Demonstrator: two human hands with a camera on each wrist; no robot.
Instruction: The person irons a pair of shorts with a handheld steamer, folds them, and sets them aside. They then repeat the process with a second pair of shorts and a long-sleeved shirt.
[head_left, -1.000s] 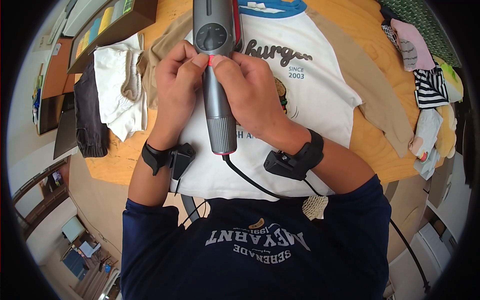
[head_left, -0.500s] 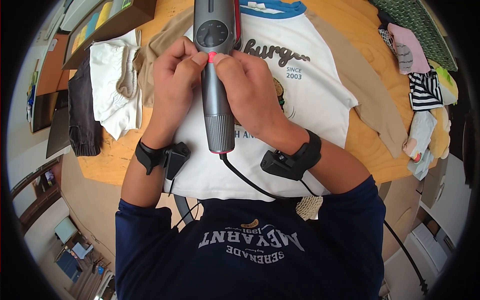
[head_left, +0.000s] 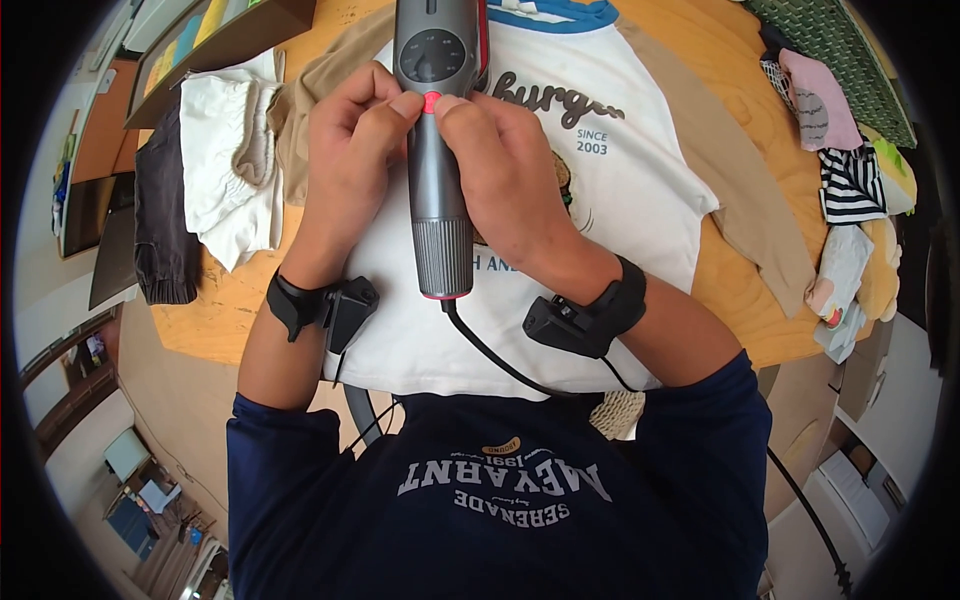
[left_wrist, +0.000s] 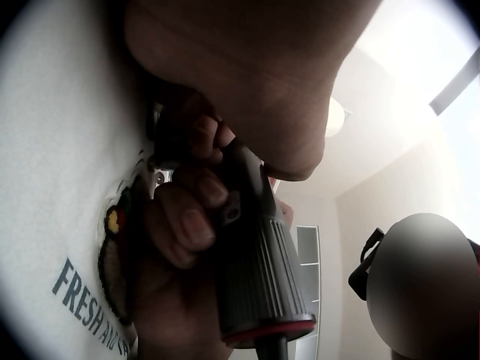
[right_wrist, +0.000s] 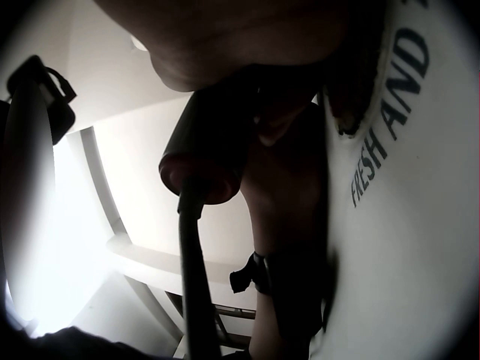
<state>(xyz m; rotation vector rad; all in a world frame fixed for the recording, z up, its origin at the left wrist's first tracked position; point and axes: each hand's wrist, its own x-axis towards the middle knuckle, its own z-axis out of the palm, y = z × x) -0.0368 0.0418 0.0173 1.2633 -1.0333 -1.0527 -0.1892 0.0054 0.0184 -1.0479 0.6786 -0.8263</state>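
Both hands hold a grey corded appliance (head_left: 440,190) with a dial and a red button, above a white shirt (head_left: 640,180) with tan sleeves and a blue collar. The left hand (head_left: 350,160) grips its left side, thumb beside the red button (head_left: 432,103). From the other side the right hand (head_left: 510,170) grips it, its thumb also at the button. In the left wrist view, curled fingers (left_wrist: 191,217) show under the ribbed handle end (left_wrist: 266,285). The right wrist view shows the dark handle (right_wrist: 206,150) with its cord; the fingers there are mostly in shadow.
Left of the shirt lie folded white trousers (head_left: 230,160) and dark trousers (head_left: 165,220), below a box (head_left: 230,50). Several small garments (head_left: 850,185) and a green woven basket (head_left: 850,60) are at the right. The cord (head_left: 490,355) runs toward the person's lap.
The appliance and both hands have shifted slightly up in the head view and, over the last half second, a little right. The grip looks the same.
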